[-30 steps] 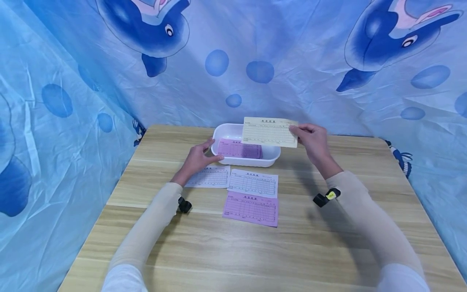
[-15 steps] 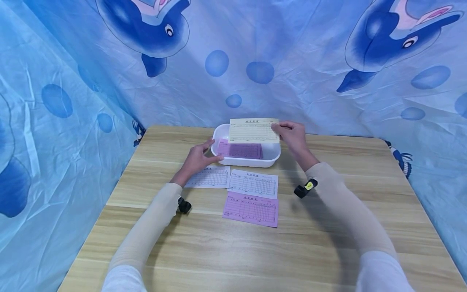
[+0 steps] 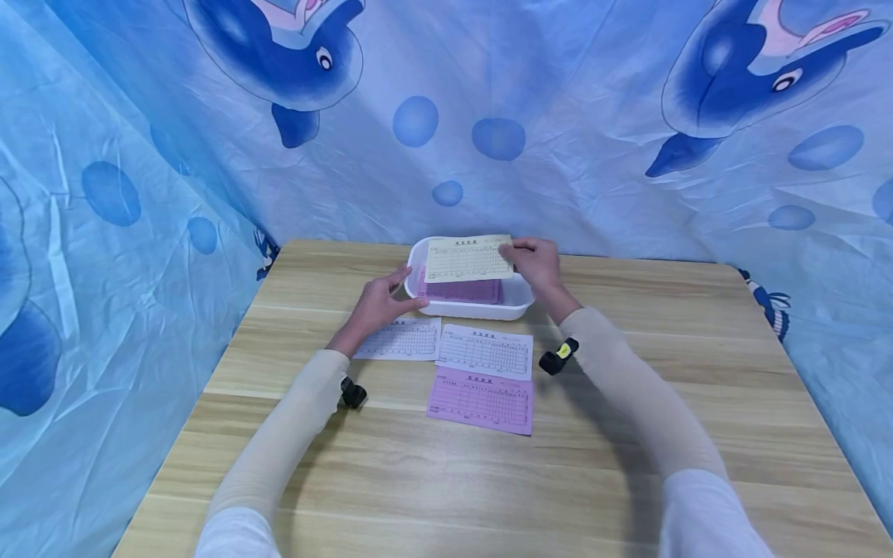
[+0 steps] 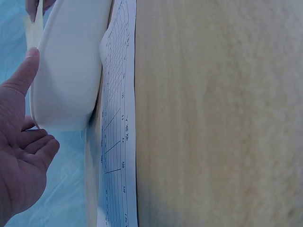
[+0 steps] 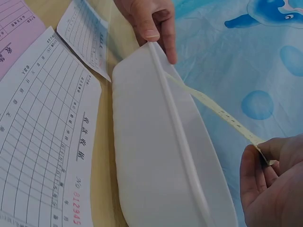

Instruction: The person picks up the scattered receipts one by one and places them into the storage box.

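At frame centre, the right hand (image 3: 536, 262) pinches the right edge of a yellow slip (image 3: 467, 258), holding it just above the white tray (image 3: 519, 304) (a purple slip (image 3: 466, 291) lies inside). The left hand (image 3: 377, 304), fingers relaxed, touches the tray's left end. Below the tray lie two white slips and a pink one.

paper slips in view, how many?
5: yellow slip pinched by the right hand above the white tray; purple slip inside it, maybe more beneath; two white slips and pink slip on table.
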`<action>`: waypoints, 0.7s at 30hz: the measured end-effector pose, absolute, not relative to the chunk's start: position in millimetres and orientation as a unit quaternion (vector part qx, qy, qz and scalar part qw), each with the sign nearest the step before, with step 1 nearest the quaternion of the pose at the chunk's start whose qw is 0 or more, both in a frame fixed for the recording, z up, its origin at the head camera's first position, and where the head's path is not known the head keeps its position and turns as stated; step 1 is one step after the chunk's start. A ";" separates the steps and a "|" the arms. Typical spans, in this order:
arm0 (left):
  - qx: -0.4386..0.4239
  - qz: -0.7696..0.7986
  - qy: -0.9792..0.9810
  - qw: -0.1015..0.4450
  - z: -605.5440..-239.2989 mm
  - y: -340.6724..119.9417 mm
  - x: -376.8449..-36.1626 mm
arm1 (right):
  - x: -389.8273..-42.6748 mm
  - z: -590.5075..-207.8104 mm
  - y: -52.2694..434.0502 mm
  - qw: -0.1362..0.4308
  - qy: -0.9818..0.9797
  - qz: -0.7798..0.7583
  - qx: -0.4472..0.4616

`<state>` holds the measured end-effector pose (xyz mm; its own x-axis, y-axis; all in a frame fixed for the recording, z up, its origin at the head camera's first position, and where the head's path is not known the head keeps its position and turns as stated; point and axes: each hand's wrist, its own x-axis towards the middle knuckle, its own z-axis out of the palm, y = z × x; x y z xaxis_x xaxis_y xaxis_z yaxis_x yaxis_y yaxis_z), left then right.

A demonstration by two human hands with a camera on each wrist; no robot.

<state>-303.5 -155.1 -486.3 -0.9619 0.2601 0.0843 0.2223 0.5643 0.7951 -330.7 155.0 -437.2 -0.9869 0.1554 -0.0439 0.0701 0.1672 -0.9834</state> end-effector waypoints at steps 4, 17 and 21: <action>0.134 0.446 0.885 0.020 -486.4 -154.9 -303.7 | -332.8 -441.5 149.5 0.014 -0.769 0.633 -0.085; 0.138 0.450 0.882 0.026 -486.1 -156.0 -303.5 | -335.3 -448.7 135.2 -0.004 -0.821 0.565 -0.086; 0.137 0.451 0.882 0.023 -486.1 -156.1 -303.5 | -335.6 -448.6 133.4 -0.012 -0.832 0.548 -0.081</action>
